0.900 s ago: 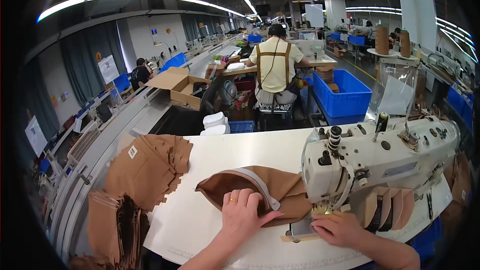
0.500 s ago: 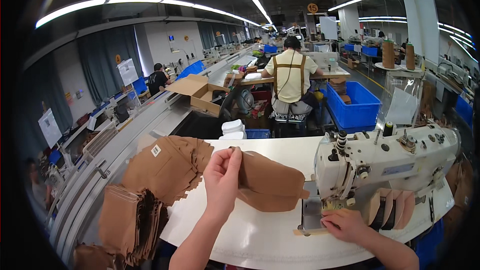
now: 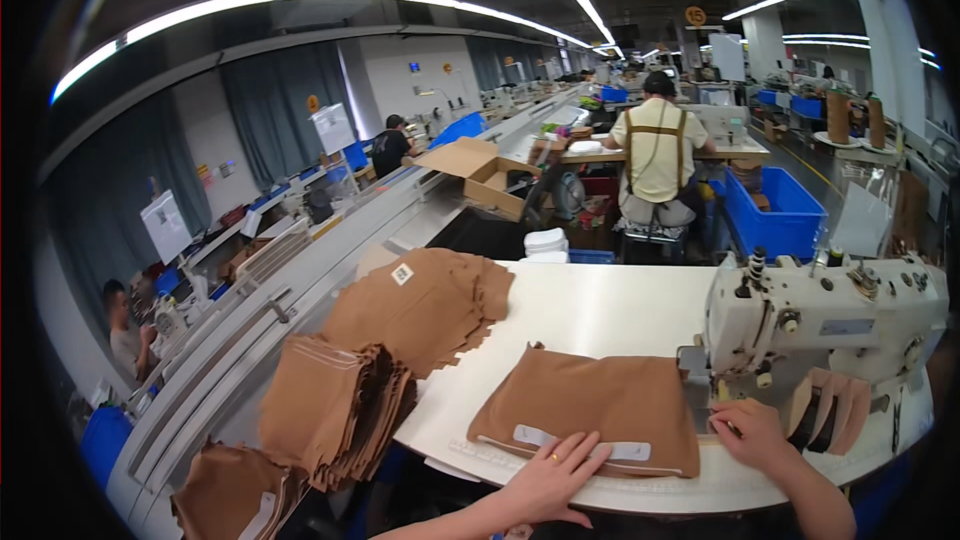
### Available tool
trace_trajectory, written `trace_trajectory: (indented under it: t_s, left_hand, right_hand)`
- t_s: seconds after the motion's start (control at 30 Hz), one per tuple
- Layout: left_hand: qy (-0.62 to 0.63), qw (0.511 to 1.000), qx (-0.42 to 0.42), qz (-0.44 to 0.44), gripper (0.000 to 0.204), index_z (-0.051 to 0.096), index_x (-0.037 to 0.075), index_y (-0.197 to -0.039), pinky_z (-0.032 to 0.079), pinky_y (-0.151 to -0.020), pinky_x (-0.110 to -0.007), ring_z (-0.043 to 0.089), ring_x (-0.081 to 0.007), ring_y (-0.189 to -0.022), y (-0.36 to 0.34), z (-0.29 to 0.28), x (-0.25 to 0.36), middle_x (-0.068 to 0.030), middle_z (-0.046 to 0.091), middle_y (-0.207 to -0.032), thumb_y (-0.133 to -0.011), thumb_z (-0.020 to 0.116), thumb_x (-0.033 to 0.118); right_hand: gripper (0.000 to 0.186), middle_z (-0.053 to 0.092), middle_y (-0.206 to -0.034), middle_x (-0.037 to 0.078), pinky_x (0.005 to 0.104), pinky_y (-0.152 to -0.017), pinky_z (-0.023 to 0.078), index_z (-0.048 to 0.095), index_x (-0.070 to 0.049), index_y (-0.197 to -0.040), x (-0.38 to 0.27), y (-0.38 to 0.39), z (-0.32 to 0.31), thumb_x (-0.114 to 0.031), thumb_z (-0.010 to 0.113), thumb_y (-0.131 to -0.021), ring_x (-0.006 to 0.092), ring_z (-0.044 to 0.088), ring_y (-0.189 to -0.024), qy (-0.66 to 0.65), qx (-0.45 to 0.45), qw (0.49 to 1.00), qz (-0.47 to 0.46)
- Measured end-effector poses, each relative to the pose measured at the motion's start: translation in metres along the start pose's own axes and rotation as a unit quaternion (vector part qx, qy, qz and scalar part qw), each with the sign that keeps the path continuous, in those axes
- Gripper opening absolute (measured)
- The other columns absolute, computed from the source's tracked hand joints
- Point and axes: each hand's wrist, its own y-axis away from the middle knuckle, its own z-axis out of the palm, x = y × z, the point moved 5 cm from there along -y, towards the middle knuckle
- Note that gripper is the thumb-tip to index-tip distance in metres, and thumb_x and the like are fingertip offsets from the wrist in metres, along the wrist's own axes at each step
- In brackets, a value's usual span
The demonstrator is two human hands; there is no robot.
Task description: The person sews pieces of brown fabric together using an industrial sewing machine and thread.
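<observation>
My left hand (image 3: 550, 480) lies with fingers spread over the lower edge of a brown fabric piece (image 3: 590, 395), partly covering a pale grey strip near that edge. The piece lies folded flat on the white table (image 3: 620, 300). My right hand (image 3: 755, 435) is at the right of the fabric, below the white sewing machine's (image 3: 830, 310) needle area, its fingers curled; what they hold, if anything, is hidden. A pinkish compartmented holder (image 3: 840, 415) with dark contents stands just right of it.
Stacks of brown fabric pieces (image 3: 315, 400) sit at the left, beside a grey rail. Beyond the table are a cardboard box (image 3: 480, 185), a large blue bin (image 3: 770, 215) and a seated co-worker (image 3: 655, 155) at another machine. Another person (image 3: 130, 330) is at far left.
My left hand has let go of the raised fabric edge and come down flat on the piece, which now lies lower on the table, strip nearer me. The view has swung leftward.
</observation>
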Motion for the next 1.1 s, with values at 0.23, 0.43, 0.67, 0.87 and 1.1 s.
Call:
trace_trajectory:
  t_s: [0.23, 0.43, 0.67, 0.87, 1.1]
  left_hand:
    - [0.094, 0.995, -0.026, 0.005, 0.034, 0.066, 0.008, -0.130, 0.057, -0.080, -0.030, 0.066, -0.0234, -0.105, 0.066, -0.009, 0.025, -0.0089, 0.063, -0.134, -0.096, 0.066, 0.012]
    - [0.294, 0.768, 0.443, -0.358, 0.019, 0.065, -0.004, -0.099, 0.047, -0.064, -0.028, 0.050, -0.0054, -0.076, 0.176, -0.167, -0.087, -0.0025, 0.062, -0.076, -0.099, 0.064, 0.015]
    - [-0.471, 0.696, 0.215, -0.497, 0.031, 0.066, 0.011, -0.110, 0.052, -0.061, -0.041, 0.064, -0.0291, -0.074, 0.321, -0.300, -0.038, -0.0086, 0.065, -0.089, -0.080, 0.067, 0.004]
    - [-0.351, 0.714, 0.025, -0.605, 0.030, 0.076, 0.015, -0.100, 0.052, -0.080, -0.043, 0.062, -0.0266, -0.092, 0.460, -0.211, -0.038, -0.0053, 0.066, -0.094, -0.075, 0.080, 0.030]
    - [-0.408, 0.569, 0.192, -0.688, 0.082, 0.056, 0.019, -0.142, 0.016, -0.117, -0.060, 0.028, -0.0398, -0.145, 0.535, -0.189, -0.072, -0.0170, 0.037, -0.156, -0.079, 0.068, 0.070]
  right_hand:
    - [0.010, 0.069, -0.093, 0.016, 0.0402, -0.067, 0.053, 0.063, -0.001, -0.082, 0.009, 0.014, -0.002, 0.001, 0.072, -0.076, 0.0328, 0.065, -0.079, -0.019, 0.035, 0.999, 0.001]
    - [0.016, 0.069, -0.117, 0.013, 0.0351, -0.086, 0.053, 0.069, -0.002, -0.108, 0.009, 0.009, -0.006, -0.011, 0.064, -0.096, 0.0287, 0.066, -0.103, 0.032, -0.092, 0.995, -0.012]
    - [0.009, 0.059, -0.104, 0.018, 0.0318, -0.067, 0.049, 0.057, 0.001, -0.091, 0.071, 0.045, 0.034, 0.009, 0.057, -0.086, 0.0236, 0.060, -0.076, -0.153, 0.019, 0.986, 0.067]
    - [0.011, 0.055, -0.105, 0.016, 0.0284, -0.066, 0.047, 0.053, 0.001, -0.092, 0.086, 0.049, 0.045, 0.011, 0.053, -0.088, 0.0202, 0.056, -0.075, -0.173, 0.008, 0.984, 0.042]
    - [0.010, 0.056, -0.103, 0.015, 0.0299, -0.070, 0.046, 0.054, 0.001, -0.092, 0.070, 0.039, 0.046, 0.009, 0.054, -0.088, 0.0223, 0.056, -0.080, -0.111, -0.012, 0.994, 0.004]
